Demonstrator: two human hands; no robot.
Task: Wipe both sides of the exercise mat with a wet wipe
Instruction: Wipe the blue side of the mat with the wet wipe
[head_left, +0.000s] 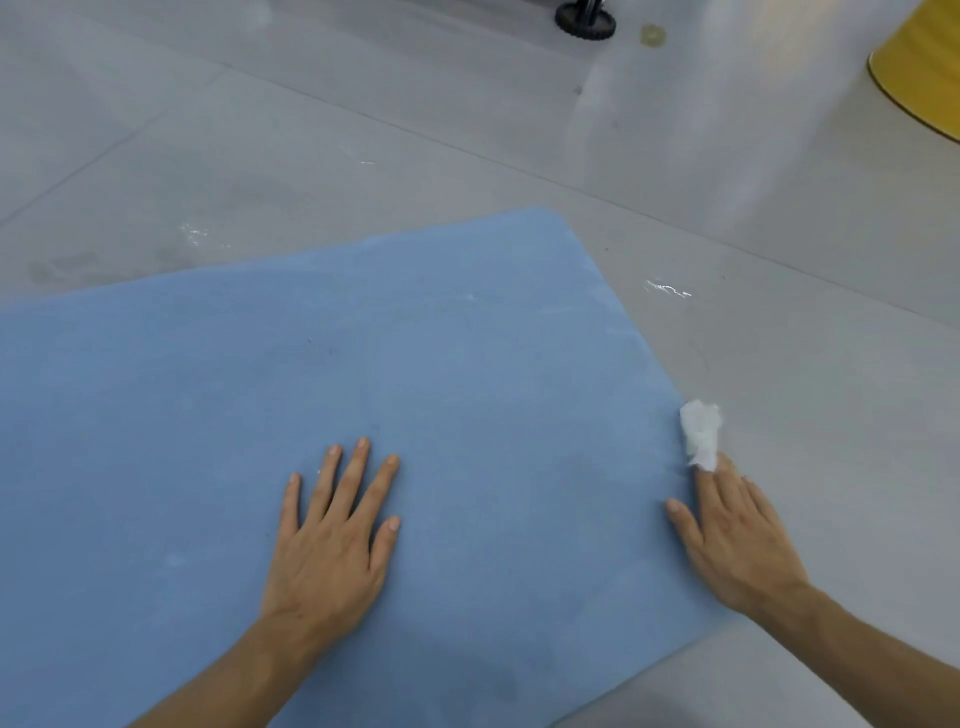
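A blue exercise mat (415, 374) lies flat on the grey floor and fills the lower left of the head view. My left hand (332, 535) rests palm down on the mat with its fingers spread. My right hand (732, 540) lies flat at the mat's right edge, half on the mat and half on the floor. Its straight fingertips touch a crumpled white wet wipe (701, 428) that sits at that edge.
Grey floor tiles (260, 156) surround the mat, with small wet glints (667, 288) to its right. A yellow round object (924, 67) stands at the top right. A black wheeled base (584, 21) stands at the top centre, a small yellowish disc (652, 35) beside it.
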